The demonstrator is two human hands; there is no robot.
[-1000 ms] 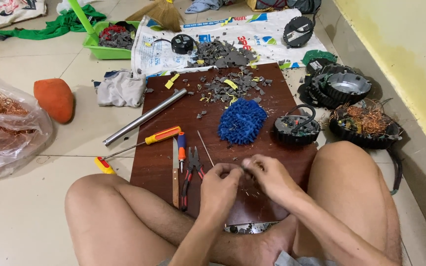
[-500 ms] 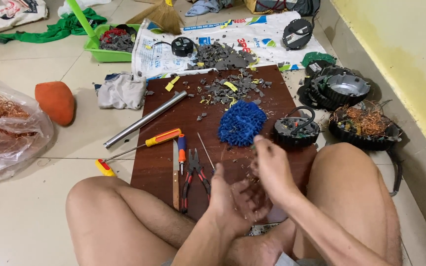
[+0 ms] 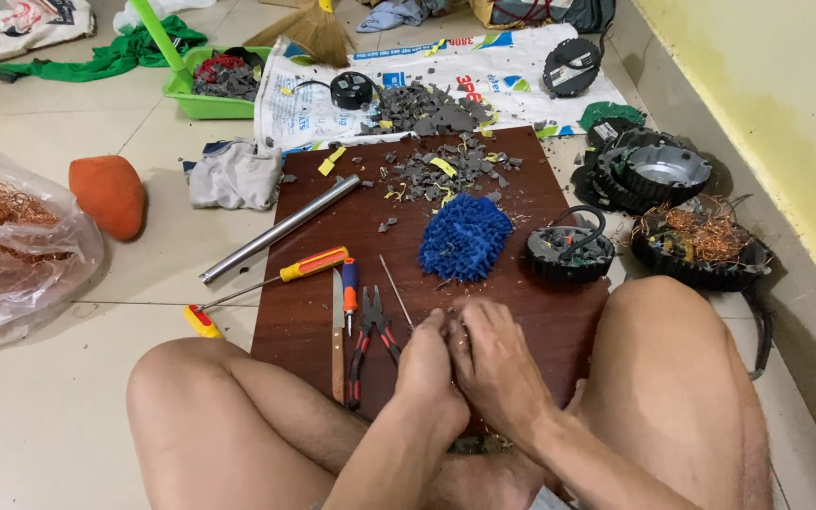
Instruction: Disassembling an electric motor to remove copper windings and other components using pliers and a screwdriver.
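Hands (image 3: 465, 364) now pressed together, lower on the board (image 3: 540, 312) than before.

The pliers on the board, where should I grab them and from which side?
Take the pliers by the red-and-black handles, the end nearest the left hand, coming from above. They lie flat on the board, jaws pointing away, handles slightly spread, so fingers can probably close round both. A knife and small screwdriver lie close on the left, so come straight down.
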